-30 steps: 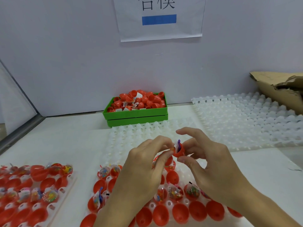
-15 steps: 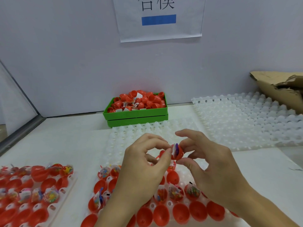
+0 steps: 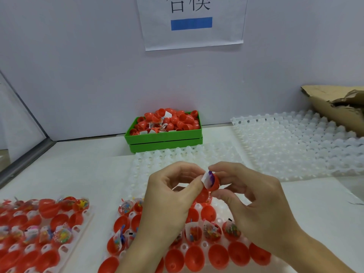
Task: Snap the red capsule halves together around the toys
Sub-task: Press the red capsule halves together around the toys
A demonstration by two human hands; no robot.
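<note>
The red capsule half is sitting between the thumb and forefinger of the right hand, raised just above the far end of the near tray, its open mouth facing left with a bagged toy sticking out of it. The left hand is curling in against it, thumb and forefinger tip pressing on the toy's white wrapper, seemingly tucking it inside; whether this hand is also hiding a second half, I cannot tell. No cap is sitting on this half yet, so the snap itself looks still ahead. Beyond the near tray, a green bin is holding a heap of red capsules, apparently the finished ones. On the near tray many halves are lying open, some loaded with toys, some bare. Left of the near tray, a second tray is waiting equally unclosed. Judging by that, most of the work is remaining.
</note>
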